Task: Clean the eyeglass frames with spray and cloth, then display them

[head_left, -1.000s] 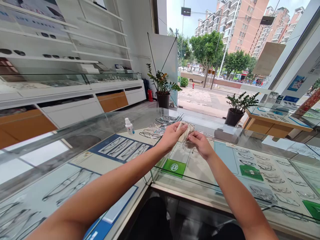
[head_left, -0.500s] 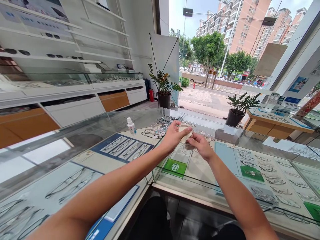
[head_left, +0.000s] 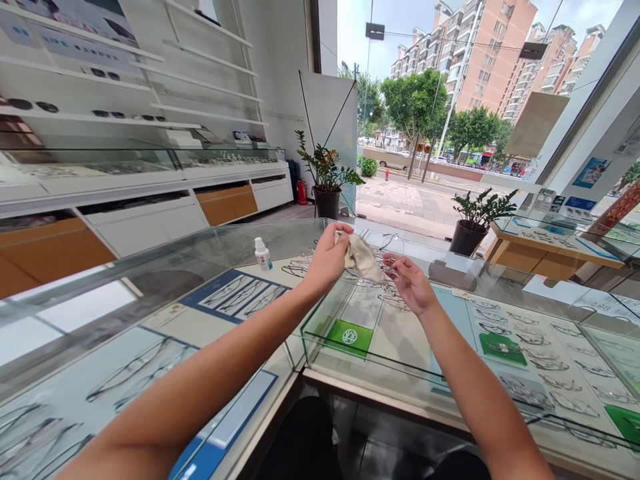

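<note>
Above the glass counter [head_left: 320, 333], my left hand [head_left: 327, 257] is closed on a crumpled cream-coloured cloth [head_left: 364, 259], which hangs toward the right. My right hand [head_left: 414, 287] is just right of the cloth, its fingertips pinched on thin-rimmed eyeglasses [head_left: 393, 241]. A lens of the eyeglasses sticks up above the fingers, apart from my left hand. The rest of their frame is hard to make out against the glass and the display behind. A small white bottle [head_left: 263, 255] stands upright on the counter, left of my left hand.
Under the glass lie rows of eyeglasses [head_left: 545, 337], a green card [head_left: 350, 338] with a white logo and a blue display board [head_left: 240, 297]. Glass edges meet at a corner before me. Potted plants [head_left: 327, 183] stand beyond the counter.
My hands have moved apart. The cloth now hangs loose from my left hand, which went left. The eyeglasses have turned from hanging below my right fingers to standing above them.
</note>
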Motion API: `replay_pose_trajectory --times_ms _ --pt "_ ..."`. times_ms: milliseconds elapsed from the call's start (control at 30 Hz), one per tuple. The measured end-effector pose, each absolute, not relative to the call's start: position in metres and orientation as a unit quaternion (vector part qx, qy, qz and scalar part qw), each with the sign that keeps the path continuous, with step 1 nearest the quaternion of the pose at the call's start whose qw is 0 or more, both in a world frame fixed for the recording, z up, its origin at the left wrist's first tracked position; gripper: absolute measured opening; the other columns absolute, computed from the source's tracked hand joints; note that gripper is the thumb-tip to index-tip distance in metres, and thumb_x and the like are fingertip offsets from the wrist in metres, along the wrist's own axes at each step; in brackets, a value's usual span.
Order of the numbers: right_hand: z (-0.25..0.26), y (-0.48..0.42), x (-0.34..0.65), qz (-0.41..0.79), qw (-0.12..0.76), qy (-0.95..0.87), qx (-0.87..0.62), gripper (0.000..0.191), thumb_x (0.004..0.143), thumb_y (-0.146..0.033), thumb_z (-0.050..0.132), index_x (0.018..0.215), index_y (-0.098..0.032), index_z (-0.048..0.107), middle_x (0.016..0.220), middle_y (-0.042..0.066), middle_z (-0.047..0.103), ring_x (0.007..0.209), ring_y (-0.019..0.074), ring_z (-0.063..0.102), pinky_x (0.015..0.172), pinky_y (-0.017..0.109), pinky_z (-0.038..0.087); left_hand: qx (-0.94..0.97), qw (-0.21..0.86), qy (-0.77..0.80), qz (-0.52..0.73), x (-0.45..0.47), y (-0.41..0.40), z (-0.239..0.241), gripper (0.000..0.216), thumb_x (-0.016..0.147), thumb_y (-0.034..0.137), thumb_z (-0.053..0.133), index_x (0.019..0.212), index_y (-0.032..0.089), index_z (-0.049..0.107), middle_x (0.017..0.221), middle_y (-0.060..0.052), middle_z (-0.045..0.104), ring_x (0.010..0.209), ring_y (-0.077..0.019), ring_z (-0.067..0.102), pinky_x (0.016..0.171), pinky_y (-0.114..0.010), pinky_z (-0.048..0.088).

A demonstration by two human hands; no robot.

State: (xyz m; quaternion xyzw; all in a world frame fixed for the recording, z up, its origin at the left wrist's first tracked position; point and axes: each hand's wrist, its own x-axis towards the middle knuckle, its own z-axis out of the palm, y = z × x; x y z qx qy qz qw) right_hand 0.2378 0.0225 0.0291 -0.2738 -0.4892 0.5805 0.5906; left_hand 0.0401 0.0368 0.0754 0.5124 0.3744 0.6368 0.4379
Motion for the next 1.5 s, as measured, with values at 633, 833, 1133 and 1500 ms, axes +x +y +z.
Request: replay_pose_trajectory --times_ms 633,833,1133,1500 --pt "0.031 0.014 0.247 0.617 0.491 -0.573 -0.224 0.033 0.073 -0.048 0.088 0.068 -0.023 0.067 0.073 0.0 0.063 0.076 0.0174 0.06 0.085 0.037 0.048 0.858 0.119 0.3 0.399 0.025 0.026 0.09 0.053 0.075 0.047 0.088 0.12 0.024 0.073 0.129 -0.014 0.07 0.121 -0.0345 0.064 0.102 -0.043 0.049" --pt "0.035 0.014 0.25 0.58 0.508 -0.59 -0.239 0.038 0.079 -0.061 0.076 0.082 -0.023 0.069 0.086 0.004 0.069 0.088 0.0229 0.067 0.09 0.041 0.052 0.861 0.001 0.289 0.418 0.021 0.029 0.089 0.052 0.079 0.055 0.082 0.118 0.022 0.073 0.12 -0.013 0.075 0.11 -0.0313 0.07 0.088 -0.038 0.055" --pt "0.056 0.002 0.244 0.169 0.593 -0.715 -0.33 0.042 0.09 -0.053 0.066 0.119 -0.024 0.061 0.102 0.007 0.074 0.105 0.0261 0.069 0.105 0.051 0.049 0.728 -0.157 0.35 0.568 0.001 0.023 0.106 0.05 0.081 0.061 0.08 0.107 0.02 0.069 0.101 -0.008 0.077 0.085 -0.0224 0.072 0.073 -0.033 0.055" --pt "0.163 -0.03 0.213 -0.02 0.602 -0.748 -0.279 0.036 0.095 -0.043 0.067 0.126 -0.025 0.063 0.1 0.003 0.073 0.098 0.021 0.07 0.098 0.045 0.054 0.622 -0.153 0.346 0.686 -0.009 -0.019 0.168 0.044 0.075 0.057 0.086 0.094 0.023 0.066 0.09 -0.003 0.071 0.086 -0.0227 0.069 0.069 -0.034 0.054"
